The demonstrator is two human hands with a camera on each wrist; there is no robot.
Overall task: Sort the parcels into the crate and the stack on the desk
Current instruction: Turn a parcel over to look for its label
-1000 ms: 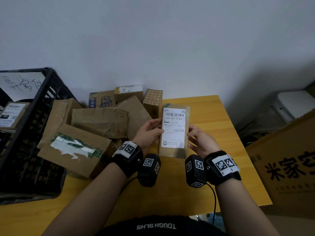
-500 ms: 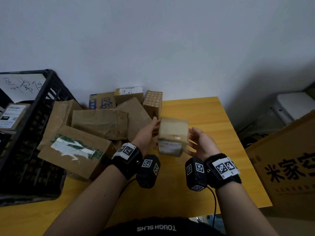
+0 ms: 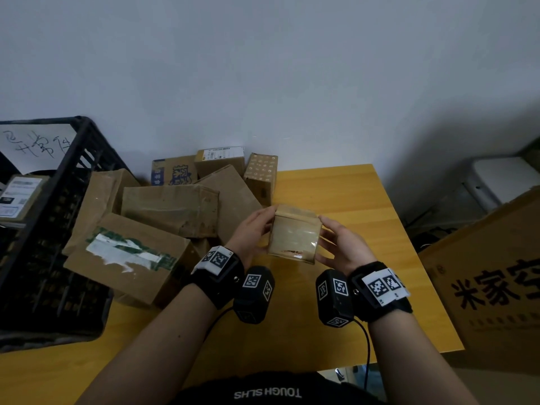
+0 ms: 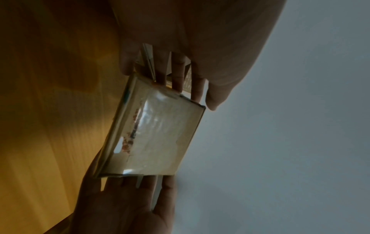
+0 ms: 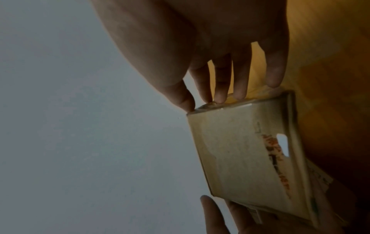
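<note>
Sorting looked barely begun; one labelled box (image 3: pixel 17 197) lay in the crate (image 3: pixel 84 147); the pile (image 3: pixel 163 211) remained on the table (image 3: pixel 344 197); left hand (image 3: pixel 251 232) and right hand (image 3: pixel 342 244) gripped a small parcel (image 3: pixel 293 238) above it.

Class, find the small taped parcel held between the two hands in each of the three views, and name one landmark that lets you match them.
Head view: small taped parcel at centre, above the yellow desk.
Left wrist view: parcel at centre, tilted.
Right wrist view: parcel at right of centre.
Shared landmark: the reddish print by the parcel's edge; also the yellow desk.
</note>
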